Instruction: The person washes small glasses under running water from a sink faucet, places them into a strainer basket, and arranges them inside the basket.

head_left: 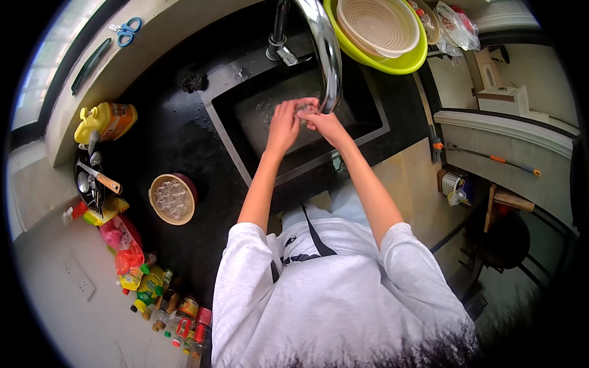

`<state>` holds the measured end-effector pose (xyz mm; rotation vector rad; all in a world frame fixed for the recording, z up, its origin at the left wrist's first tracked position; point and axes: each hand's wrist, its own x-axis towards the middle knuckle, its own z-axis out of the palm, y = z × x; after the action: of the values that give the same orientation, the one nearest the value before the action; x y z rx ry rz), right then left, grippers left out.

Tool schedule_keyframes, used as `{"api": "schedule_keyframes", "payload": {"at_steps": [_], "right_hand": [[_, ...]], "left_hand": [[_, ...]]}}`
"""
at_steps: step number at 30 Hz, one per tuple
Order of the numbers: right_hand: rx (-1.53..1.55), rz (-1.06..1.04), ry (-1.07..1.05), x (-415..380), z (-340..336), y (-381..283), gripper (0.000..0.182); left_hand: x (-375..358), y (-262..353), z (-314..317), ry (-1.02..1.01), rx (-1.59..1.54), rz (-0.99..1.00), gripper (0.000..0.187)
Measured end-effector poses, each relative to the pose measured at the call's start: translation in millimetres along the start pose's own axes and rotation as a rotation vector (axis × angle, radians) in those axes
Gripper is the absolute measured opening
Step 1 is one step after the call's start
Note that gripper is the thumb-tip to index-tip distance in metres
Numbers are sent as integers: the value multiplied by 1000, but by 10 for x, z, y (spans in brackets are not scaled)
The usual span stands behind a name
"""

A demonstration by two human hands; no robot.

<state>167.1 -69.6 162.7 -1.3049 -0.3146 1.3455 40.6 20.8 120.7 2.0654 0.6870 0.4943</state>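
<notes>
Over the sink [222,126], both hands meet beneath the end of the curved chrome faucet [329,55]. My left hand [284,126] is closed around a small clear piece [305,108], which looks like a little glass or plastic cup. Fingers of my right hand [327,124] grip the same piece from the other side. Much of it is hidden by the fingers, so its exact shape cannot be made out. To the left on the black counter stands a round beige basket [153,195] holding several small clear cups [173,199].
A lime-green basin [417,60] with a beige colander [380,24] sits right of the faucet. Along the left wall are a yellow jug [92,124], a utensil holder [86,187] and several bottles [150,285]. Blue scissors [127,30] lie on the windowsill. A black scrubber [192,80] rests behind the sink.
</notes>
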Motion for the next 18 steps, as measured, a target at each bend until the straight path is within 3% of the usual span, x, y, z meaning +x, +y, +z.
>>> {"api": "schedule_keyframes", "payload": {"at_steps": [1,4,5,6,8,9,12,13,16,18], "right_hand": [[175,35,-38,24,-61,47,27],[162,95,-5,19,-78,-1,27],[-42,30,-27,-21,-103,-31,21],[-38,32,-27,-57,-85,-163,21],[-589,86,-33,-83,-86,-383,14],[-693,-23,12,-35,-102,-340,14],[-737,-147,8,72,-188,-295,10],[-546,-211,-18,148,-220,-202,7],[-359,-135,-28,218,-231,-142,4],[-467,-70,-59,240,-247,-172,11]], "left_hand": [[40,39,-21,3,-57,34,25],[108,-57,-58,-70,-259,96,19],[62,-99,-108,-73,-255,93,19],[24,-16,-239,-147,-228,71,18],[25,-24,-376,-224,-202,53,17],[31,-60,-423,-308,-123,91,16],[96,-80,-511,-378,-97,119,14],[143,-64,-569,-337,-72,121,14],[177,60,-709,-260,13,183,14],[169,107,-727,-359,209,213,13]]}}
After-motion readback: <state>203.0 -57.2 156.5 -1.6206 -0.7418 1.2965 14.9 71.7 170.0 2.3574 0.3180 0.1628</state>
